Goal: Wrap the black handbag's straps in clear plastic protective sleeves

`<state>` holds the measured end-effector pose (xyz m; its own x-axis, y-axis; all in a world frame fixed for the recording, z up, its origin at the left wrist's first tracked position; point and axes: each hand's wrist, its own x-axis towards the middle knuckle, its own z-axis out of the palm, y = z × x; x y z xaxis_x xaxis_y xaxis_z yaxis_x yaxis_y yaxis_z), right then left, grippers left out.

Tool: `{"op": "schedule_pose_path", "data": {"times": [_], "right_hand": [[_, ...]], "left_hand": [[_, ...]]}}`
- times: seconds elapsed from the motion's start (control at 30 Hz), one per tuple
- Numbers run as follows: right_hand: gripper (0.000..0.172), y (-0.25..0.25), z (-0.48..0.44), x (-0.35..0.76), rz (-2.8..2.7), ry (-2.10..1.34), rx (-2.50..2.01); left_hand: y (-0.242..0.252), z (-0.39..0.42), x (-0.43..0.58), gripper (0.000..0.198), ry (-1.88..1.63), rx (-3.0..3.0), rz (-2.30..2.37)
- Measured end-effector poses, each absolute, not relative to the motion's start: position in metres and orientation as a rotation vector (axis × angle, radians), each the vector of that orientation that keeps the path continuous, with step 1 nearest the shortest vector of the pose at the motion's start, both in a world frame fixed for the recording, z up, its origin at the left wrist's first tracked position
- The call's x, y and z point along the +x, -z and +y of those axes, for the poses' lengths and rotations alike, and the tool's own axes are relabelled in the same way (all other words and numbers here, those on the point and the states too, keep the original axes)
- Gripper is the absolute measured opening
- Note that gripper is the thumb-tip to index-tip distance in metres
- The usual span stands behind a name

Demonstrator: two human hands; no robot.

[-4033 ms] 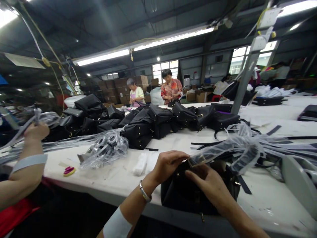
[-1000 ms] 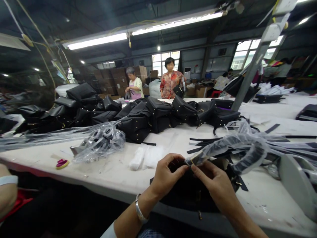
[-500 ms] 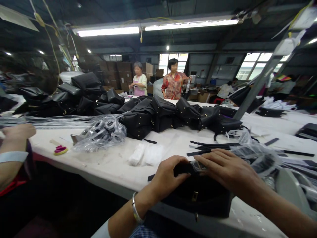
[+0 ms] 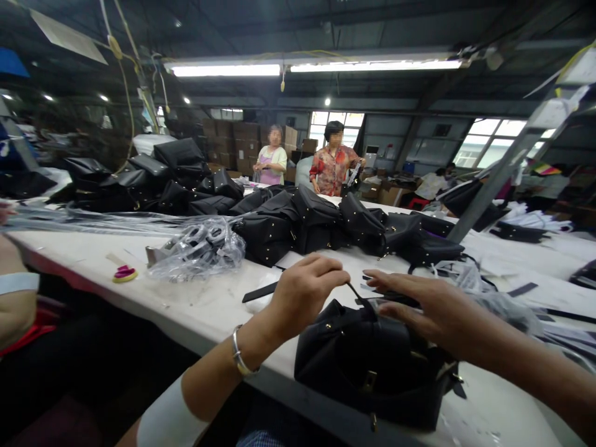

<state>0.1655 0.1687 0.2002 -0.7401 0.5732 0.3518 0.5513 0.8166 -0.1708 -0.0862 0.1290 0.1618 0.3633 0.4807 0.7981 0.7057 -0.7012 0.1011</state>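
A black handbag [image 4: 372, 366] with small gold-coloured fittings sits at the table's near edge, in front of me. My left hand [image 4: 307, 288] is closed above its left part, thumb and fingertips pinching a thin black strap [image 4: 356, 293] that runs down to the bag's top. Out past the left side of that hand sticks a flat black strip [image 4: 259, 292]; whether it belongs to the same strap I cannot tell. Over the bag's upper right, my right hand [image 4: 419, 304] is open, its thumb and fingers stretched towards the strap. The fingers' undersides are partly hidden.
Black bags [image 4: 321, 217] are heaped across the table. Nearer lie a clear plastic bag of grey rings [image 4: 200, 248] and a pink-and-yellow roll [image 4: 125, 273]. A metal post [image 4: 493, 167] slants up at right. Another person's arm [image 4: 16, 298] is at far left; two people stand behind the table.
My left hand has lifted off the bag's top and now pinches the strap. My right hand's fingers have come up from the bag and spread. More of the bag shows.
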Motion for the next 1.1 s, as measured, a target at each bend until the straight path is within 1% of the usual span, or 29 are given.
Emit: {"op": "schedule_pose_path", "data": {"times": [0.07,0.13,0.17,0.27,0.37,0.4,0.5,0.6,0.73,0.83,0.9,1.0,1.1], "right_hand": [[0.029,-0.209,0.165,0.152,-2.641,-0.257,-0.857],[0.019,-0.214,0.163,0.143,-2.617,-0.389,-0.886],[0.019,-0.215,0.163,0.140,-2.573,-0.447,-0.908],[0.026,-0.212,0.164,0.138,-2.371,-0.680,-0.961],[0.036,-0.209,0.163,0.135,-2.164,-0.945,-0.950],[0.039,-0.210,0.163,0.134,-2.111,-0.994,-0.932],[0.042,-0.215,0.162,0.130,-2.020,-1.011,-0.897],[0.038,-0.216,0.164,0.131,-1.929,-1.000,-0.875],[0.035,-0.216,0.171,0.134,-1.703,-1.122,-0.761],[0.036,-0.226,0.176,0.139,-1.516,-1.159,-0.625],[0.034,-0.236,0.179,0.145,-1.447,-1.137,-0.586],[0.032,-0.247,0.184,0.161,-1.434,-1.109,-0.631],[0.035,-0.249,0.185,0.177,-1.420,-1.120,-0.699]], "left_hand": [[-0.175,0.126,-0.078,0.024,1.170,-2.284,-0.916],[-0.179,0.118,-0.073,0.023,1.191,-2.161,-0.836],[-0.176,0.114,-0.072,0.021,1.235,-2.105,-0.808],[-0.152,0.103,-0.068,0.021,1.461,-2.094,-0.818],[-0.124,0.104,-0.057,0.014,1.742,-2.339,-1.154],[-0.118,0.107,-0.053,0.017,1.806,-2.447,-1.274],[-0.113,0.114,-0.040,0.027,1.981,-2.663,-1.479],[-0.118,0.116,-0.033,0.024,2.118,-2.744,-1.495],[-0.117,0.115,-0.029,0.026,2.229,-2.868,-1.490],[-0.111,0.117,-0.030,0.028,2.384,-2.774,-1.561],[-0.106,0.117,-0.035,0.027,2.489,-2.642,-1.631],[-0.099,0.116,-0.046,0.024,2.573,-2.453,-1.720],[-0.088,0.115,-0.055,0.024,2.680,-2.320,-1.775]]}}
